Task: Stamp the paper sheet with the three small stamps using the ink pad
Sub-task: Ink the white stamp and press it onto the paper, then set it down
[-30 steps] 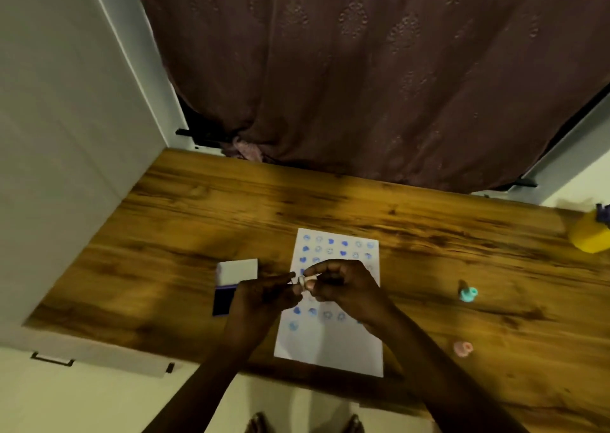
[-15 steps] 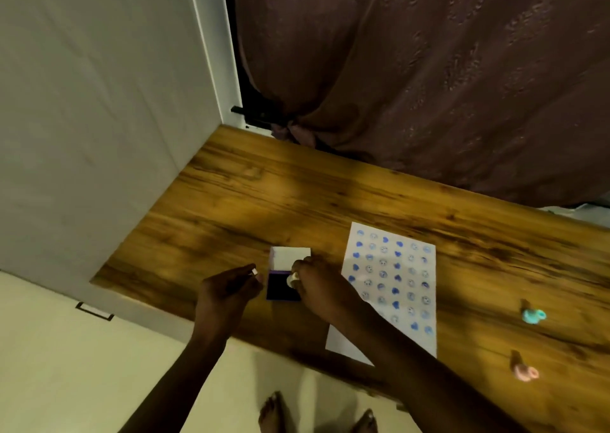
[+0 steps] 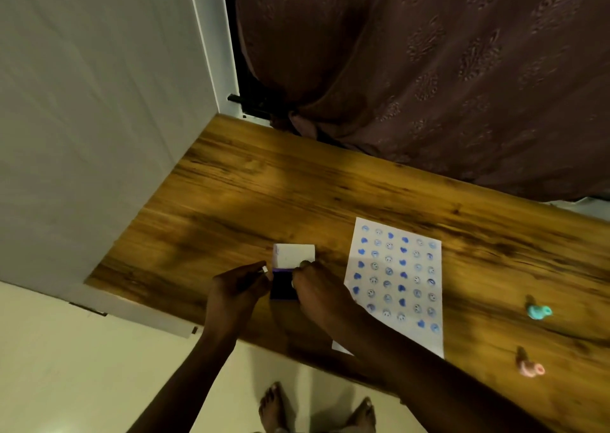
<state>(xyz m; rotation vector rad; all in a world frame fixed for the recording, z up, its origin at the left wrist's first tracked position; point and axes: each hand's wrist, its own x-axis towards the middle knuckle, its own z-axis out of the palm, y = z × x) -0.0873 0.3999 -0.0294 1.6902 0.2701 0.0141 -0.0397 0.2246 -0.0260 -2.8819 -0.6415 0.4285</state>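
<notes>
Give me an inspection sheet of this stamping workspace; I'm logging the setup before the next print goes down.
Surface: wooden table, bare over most of its far half.
Job's things: paper sheet lies flat, covered in rows of blue prints; ink pad is open, its white lid flipped back; a small stamp is at the pad.
Clutter: teal stamp and pink stamp lie right of the sheet, apart from it.
Grippers: right hand pinches the small stamp; left hand pinches a small white piece, identity unclear.
Cables: nothing seen.
Surroundings: dark curtain behind, white panel to the left, bare feet on the floor.
</notes>
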